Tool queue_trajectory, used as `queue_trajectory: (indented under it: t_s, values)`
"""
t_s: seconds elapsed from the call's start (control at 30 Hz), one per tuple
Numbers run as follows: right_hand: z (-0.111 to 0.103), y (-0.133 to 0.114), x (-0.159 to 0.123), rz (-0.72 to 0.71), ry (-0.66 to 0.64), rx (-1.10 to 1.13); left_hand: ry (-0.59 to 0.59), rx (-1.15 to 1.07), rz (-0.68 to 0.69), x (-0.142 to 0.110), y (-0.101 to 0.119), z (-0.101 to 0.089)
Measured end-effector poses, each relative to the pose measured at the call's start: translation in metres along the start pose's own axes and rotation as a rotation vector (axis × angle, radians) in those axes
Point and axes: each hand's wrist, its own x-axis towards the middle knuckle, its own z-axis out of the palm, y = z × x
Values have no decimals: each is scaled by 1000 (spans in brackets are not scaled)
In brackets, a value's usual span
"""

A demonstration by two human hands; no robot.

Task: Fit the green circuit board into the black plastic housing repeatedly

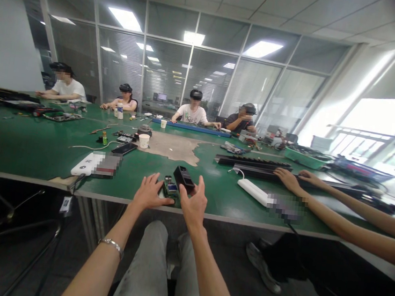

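My left hand (148, 192) rests at the near edge of the green table with its fingers spread and its thumb stretched to the right. Just beside those fingers is a small green circuit board (169, 188) with a dark blue, screen-like part. My right hand (194, 205) has its thumb and fingers around the near right end of a black plastic case (184, 177), which sits at a slant. The case is right of the board, close against it. Where the right fingers meet the case is partly hidden.
A white power strip (254, 191) lies to the right, near a neighbour's hands (291, 180) and long black rails (254, 162). Left are a white power bank (84, 164) and a black phone (124, 148). A paper cup (143, 141) stands farther back; several people sit across the table.
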Motion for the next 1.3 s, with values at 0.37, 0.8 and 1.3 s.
queue_trajectory:
  t_s: [0.37, 0.8, 1.3]
  values:
    - [28, -20, 5, -50, -120, -63, 50, 17, 7, -1, -4, 6]
    - [19, -33, 1, 1, -255, -296, 43, 7, 20, 1, -9, 13]
    - [27, -8, -18, -2, -286, -245, 27, 45, 3, 1, -7, 12]
